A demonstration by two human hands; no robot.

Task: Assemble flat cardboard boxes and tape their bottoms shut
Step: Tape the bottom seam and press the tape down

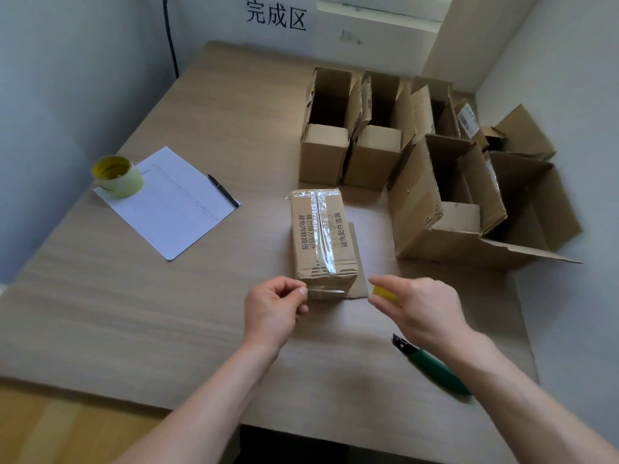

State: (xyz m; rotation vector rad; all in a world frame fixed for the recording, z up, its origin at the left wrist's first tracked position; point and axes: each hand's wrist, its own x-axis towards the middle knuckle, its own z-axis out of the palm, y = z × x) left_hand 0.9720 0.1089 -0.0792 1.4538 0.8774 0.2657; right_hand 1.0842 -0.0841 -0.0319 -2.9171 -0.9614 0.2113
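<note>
Green-handled box cutter (432, 365) lies nearest, just right of and below taped box (323, 241), partly under right forearm. Left hand (273, 308) at box's near-left corner, fingers curled, thumb and forefinger pinched; what they pinch unclear. Right hand (418, 308) at near-right corner, fingers curled round small yellow object (385, 293). Box upside down on table (134, 296), clear tape along bottom seam. Open boxes (368, 142) behind and right of it. Tape roll (118, 175) on paper sheet (174, 202), far left.
</note>
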